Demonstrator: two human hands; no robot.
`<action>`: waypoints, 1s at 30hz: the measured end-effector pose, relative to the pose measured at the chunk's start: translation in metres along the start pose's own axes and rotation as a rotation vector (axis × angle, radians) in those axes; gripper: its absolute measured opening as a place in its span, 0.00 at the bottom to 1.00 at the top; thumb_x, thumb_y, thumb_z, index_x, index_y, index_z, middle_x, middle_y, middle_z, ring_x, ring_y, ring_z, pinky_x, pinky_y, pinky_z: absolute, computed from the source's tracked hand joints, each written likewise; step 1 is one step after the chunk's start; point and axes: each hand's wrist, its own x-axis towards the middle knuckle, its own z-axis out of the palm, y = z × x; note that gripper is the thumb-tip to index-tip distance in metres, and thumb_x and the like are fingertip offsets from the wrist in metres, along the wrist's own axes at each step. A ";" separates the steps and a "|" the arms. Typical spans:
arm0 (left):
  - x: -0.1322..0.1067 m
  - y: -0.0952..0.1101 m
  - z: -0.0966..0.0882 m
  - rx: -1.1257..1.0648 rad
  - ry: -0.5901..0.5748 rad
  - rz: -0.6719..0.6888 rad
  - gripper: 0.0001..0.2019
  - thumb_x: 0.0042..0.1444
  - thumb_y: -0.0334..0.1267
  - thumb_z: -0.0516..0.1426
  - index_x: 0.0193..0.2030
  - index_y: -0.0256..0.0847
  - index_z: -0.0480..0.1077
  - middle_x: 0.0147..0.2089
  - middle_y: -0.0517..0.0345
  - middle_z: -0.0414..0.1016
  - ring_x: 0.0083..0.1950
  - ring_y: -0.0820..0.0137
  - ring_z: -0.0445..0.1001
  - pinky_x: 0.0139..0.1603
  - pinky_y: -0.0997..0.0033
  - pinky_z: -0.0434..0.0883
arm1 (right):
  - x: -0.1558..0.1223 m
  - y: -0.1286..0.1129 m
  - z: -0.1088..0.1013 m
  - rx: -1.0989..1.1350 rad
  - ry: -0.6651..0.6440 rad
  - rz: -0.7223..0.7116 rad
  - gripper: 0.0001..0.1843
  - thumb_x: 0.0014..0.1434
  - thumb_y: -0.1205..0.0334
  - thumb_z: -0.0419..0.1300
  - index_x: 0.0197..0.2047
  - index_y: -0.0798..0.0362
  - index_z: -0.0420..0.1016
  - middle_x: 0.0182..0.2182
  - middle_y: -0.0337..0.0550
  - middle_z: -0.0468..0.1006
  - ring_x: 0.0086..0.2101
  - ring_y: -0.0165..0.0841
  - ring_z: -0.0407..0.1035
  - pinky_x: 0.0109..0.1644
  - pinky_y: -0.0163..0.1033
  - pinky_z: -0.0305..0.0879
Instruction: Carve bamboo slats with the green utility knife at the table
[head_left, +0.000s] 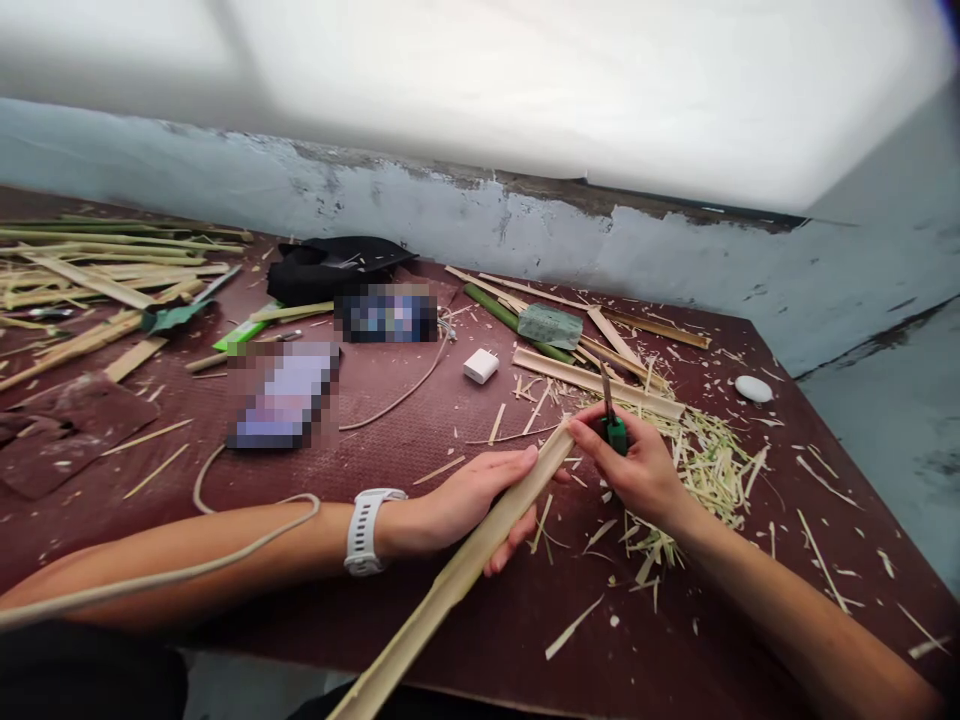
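Note:
My left hand (472,495), with a white watch on its wrist, is wrapped round a long pale bamboo strip (450,585) that runs from the bottom edge up to the middle of the dark red table (420,430). My right hand (637,470) grips a small green-handled knife (613,425) and rests its thumb on the strip's far tip. A heap of thin bamboo shavings (705,465) lies just beyond and under the right hand.
Split bamboo pieces (97,275) are piled at the far left, and more strips (592,365) lie behind the hands. A white charger (481,365), a cable (225,540), a black cloth (330,265) and a white oval object (753,388) sit on the table. The wall runs behind.

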 end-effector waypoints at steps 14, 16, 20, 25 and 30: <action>-0.008 0.008 0.005 -0.155 0.024 0.160 0.16 0.70 0.50 0.51 0.51 0.41 0.69 0.32 0.65 0.62 0.15 0.85 0.49 0.11 0.85 0.50 | -0.006 -0.003 -0.009 -0.433 0.042 -0.141 0.20 0.68 0.42 0.55 0.41 0.52 0.72 0.21 0.33 0.67 0.21 0.28 0.61 0.28 0.36 0.55; -0.009 0.008 0.004 -0.148 0.004 0.163 0.17 0.70 0.50 0.50 0.53 0.40 0.70 0.33 0.64 0.63 0.15 0.85 0.49 0.11 0.84 0.50 | -0.006 -0.005 -0.009 -0.462 0.049 -0.186 0.19 0.69 0.43 0.54 0.44 0.51 0.73 0.21 0.32 0.67 0.20 0.28 0.61 0.27 0.35 0.54; -0.010 0.008 0.005 -0.133 0.002 0.171 0.18 0.71 0.50 0.49 0.53 0.40 0.70 0.33 0.63 0.65 0.15 0.84 0.48 0.12 0.84 0.50 | -0.007 -0.005 -0.008 -0.557 0.051 -0.242 0.18 0.70 0.45 0.53 0.42 0.50 0.74 0.21 0.33 0.68 0.21 0.28 0.62 0.28 0.36 0.54; -0.011 0.011 0.007 -0.119 0.004 0.172 0.18 0.71 0.51 0.50 0.52 0.40 0.70 0.31 0.63 0.65 0.16 0.84 0.48 0.12 0.84 0.50 | -0.008 -0.005 -0.005 -0.683 0.033 -0.256 0.25 0.69 0.41 0.52 0.28 0.50 0.64 0.18 0.34 0.63 0.19 0.28 0.58 0.27 0.37 0.50; -0.011 0.011 0.008 -0.131 -0.023 0.144 0.17 0.70 0.52 0.51 0.43 0.39 0.68 0.30 0.64 0.64 0.16 0.85 0.46 0.12 0.84 0.48 | -0.011 -0.008 -0.004 -0.695 -0.007 -0.249 0.26 0.69 0.40 0.51 0.26 0.50 0.64 0.18 0.35 0.65 0.19 0.29 0.61 0.27 0.37 0.50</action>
